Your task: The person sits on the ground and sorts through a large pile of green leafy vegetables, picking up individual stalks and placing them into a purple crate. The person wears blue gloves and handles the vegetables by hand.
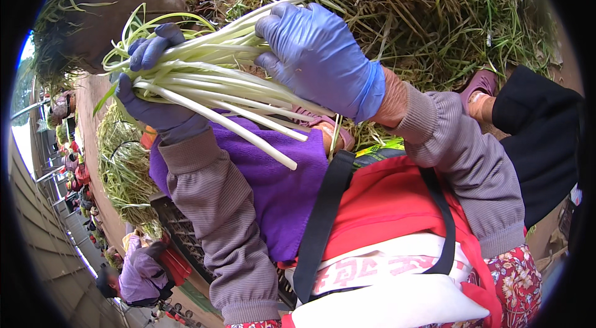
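Observation:
My left hand (pixel 156 76), in a blue-violet disposable glove, grips a bunch of long, thin, pale green-white vegetable stalks (pixel 209 79) near their leafy end. Curled leaf tips stick out past its fingers. Over the other side of the bunch, my right hand (pixel 321 58), in a similar glove, has its fingers bent around some of the stalks. Several white stalk ends fan out below it, and one pokes out above its knuckles. The right palm hides where the fingers meet the stalks. A purple cloth (pixel 274 174) lies across my lap under the bunch.
A heap of green and dry leaves (pixel 419 7) spreads ahead. A tied leafy bundle (pixel 123 160) and a black plastic crate (pixel 179 225) stand at the left. Beyond them sits another person (pixel 144 270). A black trouser leg (pixel 540 151) is close at the right.

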Motion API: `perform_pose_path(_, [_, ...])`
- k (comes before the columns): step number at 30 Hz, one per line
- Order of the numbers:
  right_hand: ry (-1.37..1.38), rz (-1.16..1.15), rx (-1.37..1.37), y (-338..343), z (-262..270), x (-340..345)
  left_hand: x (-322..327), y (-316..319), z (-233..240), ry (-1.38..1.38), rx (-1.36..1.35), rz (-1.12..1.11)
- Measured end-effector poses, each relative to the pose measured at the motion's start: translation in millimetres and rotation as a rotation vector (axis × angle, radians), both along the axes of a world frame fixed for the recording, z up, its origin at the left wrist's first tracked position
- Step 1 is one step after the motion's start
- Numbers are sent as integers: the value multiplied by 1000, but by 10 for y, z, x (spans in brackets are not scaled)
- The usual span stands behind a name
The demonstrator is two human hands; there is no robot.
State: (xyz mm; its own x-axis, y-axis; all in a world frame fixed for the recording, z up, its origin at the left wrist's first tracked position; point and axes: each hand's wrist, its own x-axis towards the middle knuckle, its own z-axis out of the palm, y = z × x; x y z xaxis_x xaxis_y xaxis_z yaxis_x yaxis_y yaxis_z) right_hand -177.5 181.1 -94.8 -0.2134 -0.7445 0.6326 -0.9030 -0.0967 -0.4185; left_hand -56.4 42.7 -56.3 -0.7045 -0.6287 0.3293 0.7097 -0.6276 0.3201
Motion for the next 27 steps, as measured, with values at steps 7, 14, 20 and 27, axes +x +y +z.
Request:
perform_pose_path(7, [-51, 75, -66, 23, -41, -55, -5, -32, -30, -240, 50, -9])
perform_pose_path(14, [-169, 203, 51, 63, -135, -64, -39, 60, -16, -511, -113, 51])
perform_pose_path(20, [-253, 134, 10, 22, -432, -151, -80, 69, -64, -586, -96, 65])
perform_pose_path(27, [-99, -132, 631, 228, -938, -669, 335, -229, 217, -277, -153, 232])
